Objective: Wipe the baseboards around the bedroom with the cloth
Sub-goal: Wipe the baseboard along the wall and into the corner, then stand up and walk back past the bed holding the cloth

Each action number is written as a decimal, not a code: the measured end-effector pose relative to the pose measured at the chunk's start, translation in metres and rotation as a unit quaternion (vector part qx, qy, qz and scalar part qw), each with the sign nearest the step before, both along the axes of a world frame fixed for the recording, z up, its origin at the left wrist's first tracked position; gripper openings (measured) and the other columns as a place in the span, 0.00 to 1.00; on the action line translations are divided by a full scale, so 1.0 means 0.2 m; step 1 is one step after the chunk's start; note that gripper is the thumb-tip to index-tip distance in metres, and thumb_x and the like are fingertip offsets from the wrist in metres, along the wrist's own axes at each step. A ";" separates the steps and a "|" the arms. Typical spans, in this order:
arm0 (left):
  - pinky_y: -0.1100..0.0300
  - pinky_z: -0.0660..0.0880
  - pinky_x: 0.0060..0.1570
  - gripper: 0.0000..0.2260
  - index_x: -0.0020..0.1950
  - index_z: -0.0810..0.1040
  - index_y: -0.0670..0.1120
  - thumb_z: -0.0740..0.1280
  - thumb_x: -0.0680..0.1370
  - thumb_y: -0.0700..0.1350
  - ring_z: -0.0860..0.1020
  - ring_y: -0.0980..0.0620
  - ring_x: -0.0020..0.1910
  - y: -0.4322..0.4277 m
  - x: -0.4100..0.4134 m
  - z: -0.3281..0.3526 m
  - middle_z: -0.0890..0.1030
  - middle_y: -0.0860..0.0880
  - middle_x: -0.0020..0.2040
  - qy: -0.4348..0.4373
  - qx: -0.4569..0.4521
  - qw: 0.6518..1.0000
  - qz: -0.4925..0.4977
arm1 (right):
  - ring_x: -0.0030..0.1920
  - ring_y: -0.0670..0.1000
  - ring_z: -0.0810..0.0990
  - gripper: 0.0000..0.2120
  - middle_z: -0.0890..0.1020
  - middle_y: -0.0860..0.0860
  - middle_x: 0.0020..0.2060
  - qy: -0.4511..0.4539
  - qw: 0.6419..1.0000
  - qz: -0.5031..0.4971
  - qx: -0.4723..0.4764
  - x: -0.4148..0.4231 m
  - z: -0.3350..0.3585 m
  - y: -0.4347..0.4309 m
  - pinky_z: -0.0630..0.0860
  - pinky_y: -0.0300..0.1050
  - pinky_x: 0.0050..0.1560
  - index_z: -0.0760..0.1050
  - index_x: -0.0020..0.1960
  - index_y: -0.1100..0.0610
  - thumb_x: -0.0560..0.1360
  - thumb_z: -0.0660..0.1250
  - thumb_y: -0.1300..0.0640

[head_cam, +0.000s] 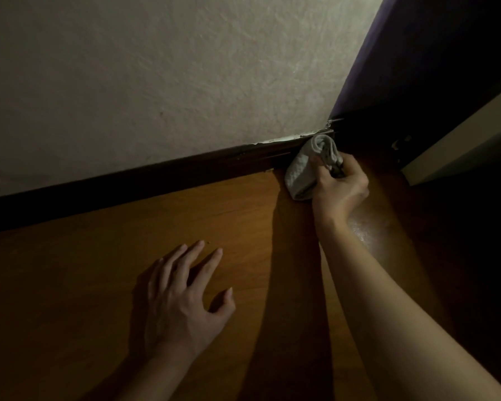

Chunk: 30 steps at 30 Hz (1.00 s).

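Head view: I note right hand clenched round cloth against baseboard; left hand, fingers spread, over wooden floor.

Right arm stretched forward, right grip clenched round cloth; left grip palm down (5 fingers splayed).

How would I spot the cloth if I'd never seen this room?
Start at the pale wall; follow the dark baseboard at its foot rightward to the corner. There the right hand grips the cloth, the only pale, crumpled thing against dark wood.
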<state>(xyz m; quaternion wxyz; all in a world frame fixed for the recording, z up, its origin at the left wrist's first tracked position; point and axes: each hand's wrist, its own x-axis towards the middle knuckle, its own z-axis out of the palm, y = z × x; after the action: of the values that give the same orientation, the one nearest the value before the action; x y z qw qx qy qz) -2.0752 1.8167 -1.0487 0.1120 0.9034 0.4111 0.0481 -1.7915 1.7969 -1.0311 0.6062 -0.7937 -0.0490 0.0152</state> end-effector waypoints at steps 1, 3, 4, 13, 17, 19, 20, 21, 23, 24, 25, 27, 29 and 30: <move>0.37 0.65 0.70 0.29 0.72 0.76 0.57 0.60 0.72 0.64 0.66 0.46 0.75 0.00 0.00 0.00 0.73 0.51 0.74 0.000 0.000 1.000 -0.001 | 0.46 0.42 0.82 0.09 0.84 0.45 0.44 0.006 1.000 -0.012 0.004 0.00 -0.01 0.00 0.80 0.41 0.51 0.84 0.51 0.51 0.71 0.77 0.54; 0.37 0.65 0.71 0.29 0.72 0.75 0.58 0.60 0.72 0.64 0.66 0.46 0.75 0.00 0.00 -0.01 0.72 0.51 0.74 0.000 -0.004 1.000 -0.001 | 0.46 0.43 0.83 0.09 0.85 0.44 0.44 0.030 0.999 -0.035 0.021 -0.03 -0.01 0.03 0.81 0.47 0.52 0.84 0.52 0.52 0.72 0.77 0.55; 0.38 0.64 0.71 0.29 0.72 0.75 0.58 0.60 0.72 0.64 0.66 0.46 0.75 0.00 -0.01 -0.01 0.72 0.52 0.74 0.001 -0.006 1.000 -0.001 | 0.46 0.43 0.84 0.09 0.85 0.45 0.44 0.041 0.998 -0.035 0.027 -0.07 -0.01 0.05 0.82 0.49 0.52 0.84 0.52 0.52 0.72 0.76 0.56; 0.43 0.62 0.69 0.26 0.65 0.81 0.56 0.61 0.72 0.65 0.68 0.45 0.73 0.01 -0.02 -0.02 0.76 0.49 0.70 -0.007 0.016 1.000 -0.008 | 0.44 0.46 0.84 0.06 0.85 0.47 0.41 0.096 0.990 0.078 0.063 -0.44 -0.01 0.24 0.82 0.51 0.49 0.84 0.48 0.52 0.71 0.77 0.58; 0.44 0.60 0.69 0.26 0.68 0.76 0.59 0.61 0.72 0.65 0.68 0.43 0.71 0.01 -0.02 -0.02 0.76 0.46 0.69 -0.016 0.002 1.000 -0.016 | 0.45 0.44 0.84 0.08 0.86 0.45 0.42 0.097 0.973 0.209 0.031 -0.48 0.05 0.23 0.82 0.49 0.47 0.84 0.50 0.51 0.72 0.77 0.53; 0.42 0.62 0.68 0.26 0.69 0.75 0.59 0.61 0.73 0.65 0.68 0.42 0.70 0.02 -0.03 0.00 0.74 0.47 0.70 -0.019 -0.011 1.000 -0.020 | 0.45 0.42 0.84 0.09 0.86 0.44 0.42 0.095 0.962 0.254 0.023 -0.49 0.12 0.22 0.83 0.47 0.47 0.84 0.51 0.50 0.72 0.77 0.51; 0.40 0.65 0.68 0.26 0.70 0.74 0.59 0.61 0.73 0.64 0.69 0.42 0.70 0.03 -0.03 0.01 0.74 0.48 0.70 -0.020 -0.018 0.999 -0.027 | 0.45 0.42 0.84 0.08 0.86 0.44 0.41 0.103 0.959 0.260 0.035 -0.49 0.15 0.21 0.83 0.48 0.46 0.84 0.50 0.49 0.72 0.77 0.50; 0.38 0.68 0.66 0.26 0.71 0.74 0.58 0.61 0.74 0.64 0.71 0.41 0.69 0.03 -0.04 0.04 0.73 0.48 0.70 -0.023 -0.025 0.999 -0.036 | 0.45 0.43 0.85 0.08 0.86 0.45 0.42 0.117 0.957 0.259 0.054 -0.49 0.18 0.20 0.84 0.48 0.44 0.84 0.50 0.49 0.72 0.77 0.50; 0.38 0.72 0.65 0.27 0.72 0.74 0.56 0.62 0.75 0.62 0.74 0.41 0.67 0.06 -0.07 0.13 0.74 0.47 0.70 -0.033 -0.026 0.998 -0.048 | 0.46 0.50 0.86 0.08 0.87 0.49 0.42 0.157 0.953 0.239 0.102 -0.47 0.24 0.17 0.82 0.49 0.37 0.83 0.50 0.51 0.73 0.76 0.50; 0.40 0.72 0.65 0.27 0.72 0.75 0.55 0.62 0.75 0.62 0.74 0.42 0.67 0.08 -0.08 0.18 0.74 0.47 0.70 -0.035 -0.016 0.998 -0.045 | 0.46 0.54 0.86 0.08 0.87 0.51 0.42 0.178 0.949 0.226 0.124 -0.46 0.27 0.16 0.80 0.48 0.35 0.83 0.50 0.53 0.74 0.76 0.51; 0.41 0.72 0.66 0.26 0.72 0.76 0.54 0.62 0.76 0.62 0.74 0.43 0.67 0.10 -0.09 0.25 0.74 0.47 0.71 -0.037 -0.001 0.999 -0.040 | 0.46 0.57 0.86 0.08 0.87 0.53 0.42 0.195 0.947 0.214 0.142 -0.45 0.30 0.14 0.79 0.48 0.35 0.83 0.50 0.54 0.74 0.76 0.51; 0.42 0.72 0.67 0.26 0.72 0.75 0.53 0.64 0.76 0.62 0.73 0.46 0.69 0.14 -0.10 0.41 0.73 0.49 0.73 -0.047 0.025 0.998 -0.036 | 0.44 0.58 0.86 0.08 0.87 0.54 0.42 0.221 0.943 0.196 0.155 -0.43 0.38 0.11 0.78 0.48 0.35 0.84 0.51 0.55 0.75 0.75 0.52; 0.42 0.72 0.68 0.28 0.74 0.74 0.53 0.63 0.75 0.61 0.71 0.48 0.72 0.18 -0.09 0.59 0.72 0.50 0.74 -0.055 0.042 0.997 -0.034 | 0.42 0.58 0.85 0.08 0.87 0.56 0.42 0.248 0.938 0.189 0.154 -0.43 0.49 0.09 0.77 0.48 0.34 0.84 0.51 0.56 0.75 0.75 0.53; 0.42 0.72 0.69 0.28 0.74 0.73 0.52 0.62 0.75 0.60 0.71 0.48 0.72 0.20 -0.08 0.68 0.72 0.50 0.73 -0.058 0.049 0.997 -0.032 | 0.41 0.58 0.84 0.07 0.87 0.57 0.42 0.263 0.933 0.188 0.157 -0.43 0.57 0.08 0.77 0.49 0.35 0.84 0.50 0.56 0.75 0.75 0.53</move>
<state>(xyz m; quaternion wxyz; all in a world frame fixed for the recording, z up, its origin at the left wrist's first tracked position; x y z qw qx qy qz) -2.0917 1.8559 -0.9120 0.0928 0.9163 0.3719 0.1164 -1.8785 1.8119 -0.9180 0.7001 -0.6324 -0.0377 0.3295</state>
